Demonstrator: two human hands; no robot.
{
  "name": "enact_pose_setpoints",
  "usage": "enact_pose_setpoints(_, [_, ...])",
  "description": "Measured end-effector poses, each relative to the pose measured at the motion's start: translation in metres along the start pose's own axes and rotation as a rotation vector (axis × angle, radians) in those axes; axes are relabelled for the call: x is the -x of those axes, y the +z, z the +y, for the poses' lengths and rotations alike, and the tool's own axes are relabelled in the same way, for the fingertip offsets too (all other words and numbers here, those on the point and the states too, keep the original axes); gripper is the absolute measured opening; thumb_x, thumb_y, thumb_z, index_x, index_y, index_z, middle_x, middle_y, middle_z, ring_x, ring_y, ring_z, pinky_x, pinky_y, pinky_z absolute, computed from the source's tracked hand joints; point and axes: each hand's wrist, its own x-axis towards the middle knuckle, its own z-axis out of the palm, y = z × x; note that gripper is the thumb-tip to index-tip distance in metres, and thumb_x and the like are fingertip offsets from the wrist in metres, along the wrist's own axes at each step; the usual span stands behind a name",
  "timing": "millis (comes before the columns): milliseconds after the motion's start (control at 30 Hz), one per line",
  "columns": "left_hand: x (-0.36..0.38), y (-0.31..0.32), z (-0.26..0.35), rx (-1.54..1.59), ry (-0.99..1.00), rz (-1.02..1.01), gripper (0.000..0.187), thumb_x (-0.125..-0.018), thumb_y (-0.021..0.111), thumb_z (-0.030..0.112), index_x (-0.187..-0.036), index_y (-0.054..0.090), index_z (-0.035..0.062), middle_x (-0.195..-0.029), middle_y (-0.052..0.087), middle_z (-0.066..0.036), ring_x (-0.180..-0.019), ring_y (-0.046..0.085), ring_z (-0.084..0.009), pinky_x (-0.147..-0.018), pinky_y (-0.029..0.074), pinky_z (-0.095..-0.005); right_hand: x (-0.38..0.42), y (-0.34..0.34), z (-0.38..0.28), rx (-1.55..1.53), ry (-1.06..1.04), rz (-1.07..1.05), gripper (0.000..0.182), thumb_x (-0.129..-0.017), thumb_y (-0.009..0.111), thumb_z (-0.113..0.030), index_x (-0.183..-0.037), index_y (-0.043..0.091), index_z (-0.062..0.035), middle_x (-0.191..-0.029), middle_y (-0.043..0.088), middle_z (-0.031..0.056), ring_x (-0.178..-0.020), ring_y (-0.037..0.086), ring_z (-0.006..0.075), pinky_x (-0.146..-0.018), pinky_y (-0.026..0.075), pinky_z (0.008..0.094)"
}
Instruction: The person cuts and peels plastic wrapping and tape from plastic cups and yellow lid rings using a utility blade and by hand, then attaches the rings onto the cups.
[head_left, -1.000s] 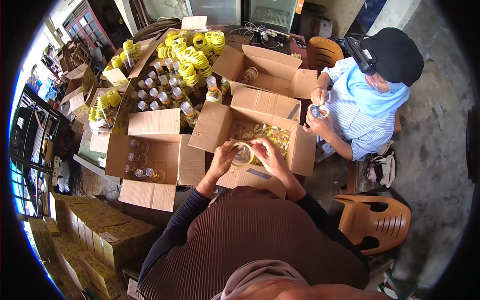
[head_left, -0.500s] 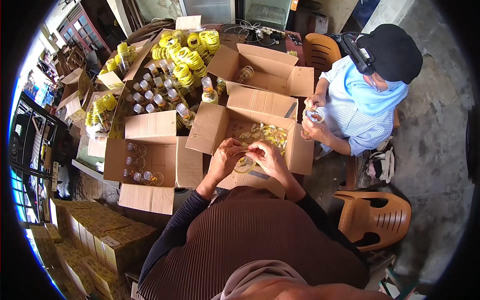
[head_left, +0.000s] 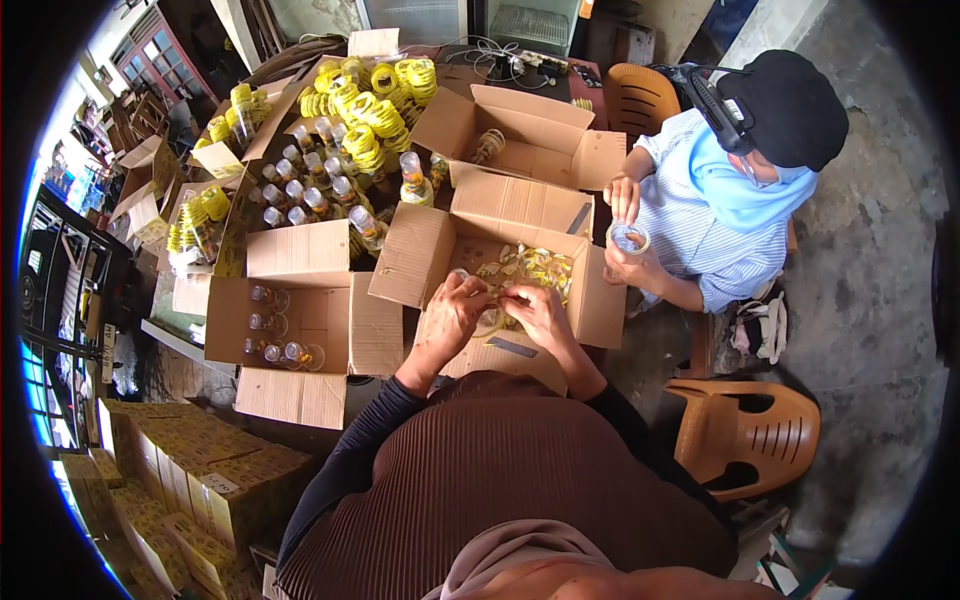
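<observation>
Both my hands meet over the near side of an open cardboard box (head_left: pixel 410 255), fingertips close together. My left hand (head_left: pixel 455 312) is closed with bent fingers, and my right hand (head_left: pixel 538 314) pinches right beside it. What they pinch is too small to make out. Under and between them shows part of a clear plastic cup (head_left: pixel 489 320), mostly hidden by the left hand. Small yellow-and-white packets (head_left: pixel 530 265) lie loose in the box beyond my fingers.
At left, another carton (head_left: pixel 325 315) holds several clear cups (head_left: pixel 300 354). Behind stand filled cups (head_left: pixel 315 200) and heaped yellow ring-shaped packs (head_left: pixel 370 125). A box (head_left: pixel 545 160) sits farther back. At right, a person (head_left: pixel 720 200) holds a cup (head_left: pixel 628 238) near an orange chair (head_left: pixel 745 440).
My left hand has shifted slightly and now covers more of the cup; my fingertips stay together. The other person's one hand has lifted from the cup's rim.
</observation>
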Motion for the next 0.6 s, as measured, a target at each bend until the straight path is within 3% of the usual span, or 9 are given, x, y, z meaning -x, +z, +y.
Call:
enact_pose_setpoints(167, [0.003,0.002,0.015,-0.028,0.027,0.058,0.011,-0.077,0.07,0.012,-0.087,0.072,0.0096,-0.092,0.061,-0.003,-0.087,0.056,-0.025,-0.077,0.049,-0.0361,-0.001,0.004,0.041,-0.001,0.189,0.112,0.012,-0.088,0.064,-0.011,-0.093,0.068,-0.0017,-0.078,0.065,0.0096,-0.068,0.063,0.017,-0.06,0.049,0.0271])
enact_pose_setpoints(233, [0.002,0.005,0.014,0.141,-0.099,0.066,0.011,-0.077,0.071,0.012,-0.087,0.073,0.0093,-0.091,0.061,-0.003,-0.086,0.056,-0.0242,-0.075,0.049,-0.0355,0.0,-0.002,0.034,-0.452,0.35,0.068,0.013,-0.092,0.061,-0.013,-0.096,0.066,-0.0013,-0.077,0.063,0.0024,-0.067,0.058,0.0109,-0.062,0.047,0.0242])
enact_pose_setpoints(267, [0.002,0.008,0.005,0.161,-0.088,0.065,0.011,-0.078,0.071,0.012,-0.088,0.073,0.0072,-0.091,0.061,-0.005,-0.083,0.059,-0.0237,-0.073,0.05,-0.0345,0.002,-0.006,0.03,-0.472,0.358,0.041,0.015,-0.095,0.059,-0.013,-0.099,0.064,0.0005,-0.077,0.06,-0.0019,-0.069,0.055,0.0071,-0.064,0.047,0.0232])
enact_pose_setpoints(367, [0.007,0.017,-0.012,0.378,-0.229,-0.021,0.012,-0.079,0.072,0.012,-0.09,0.072,0.005,-0.092,0.062,-0.007,-0.08,0.061,-0.0242,-0.072,0.05,-0.0334,0.005,-0.012,0.011,-0.442,0.281,-0.06,0.016,-0.094,0.061,-0.014,-0.098,0.064,0.0007,-0.079,0.061,-0.0006,-0.07,0.055,0.0069,-0.065,0.046,0.0227])
enact_pose_setpoints(433, [0.006,0.016,-0.011,0.376,-0.22,-0.04,0.015,-0.081,0.071,0.011,-0.093,0.072,0.0028,-0.091,0.063,-0.009,-0.079,0.063,-0.0228,-0.071,0.05,-0.0337,0.009,-0.011,0.01,-0.36,0.238,-0.124,0.016,-0.093,0.064,-0.017,-0.098,0.065,-0.0015,-0.08,0.061,-0.0005,-0.071,0.056,0.007,-0.065,0.047,0.0231])
enact_pose_setpoints(500, [0.005,0.015,-0.009,0.466,-0.266,-0.05,0.029,-0.08,0.074,0.013,-0.106,0.068,0.003,-0.098,0.062,-0.009,-0.079,0.063,-0.0211,-0.073,0.051,-0.0334,0.009,-0.005,0.019,-0.132,0.165,-0.083,0.017,-0.091,0.066,-0.015,-0.099,0.064,-0.0007,-0.082,0.063,-0.0001,-0.072,0.057,0.0071,-0.066,0.048,0.0232])
enact_pose_setpoints(533, [0.005,0.014,-0.008,0.466,-0.266,-0.05,0.029,-0.08,0.074,0.013,-0.106,0.068,0.003,-0.098,0.062,-0.009,-0.079,0.063,-0.0211,-0.073,0.051,-0.0334,0.01,-0.003,0.02,-0.185,0.172,-0.009,0.017,-0.09,0.067,-0.012,-0.098,0.063,0.0022,-0.084,0.065,0.0023,-0.072,0.059,0.0077,-0.065,0.049,0.0233])
enact_pose_setpoints(600, [0.006,0.013,-0.007,0.545,-0.401,0.005,0.056,-0.076,0.079,0.019,-0.125,0.057,0.004,-0.112,0.059,-0.011,-0.094,0.062,-0.0218,-0.08,0.052,-0.0336,0.011,-0.001,0.022,-0.325,0.23,0.073,0.016,-0.09,0.067,-0.012,-0.097,0.062,0.0026,-0.084,0.065,0.0035,-0.072,0.06,0.0082,-0.064,0.051,0.0234])
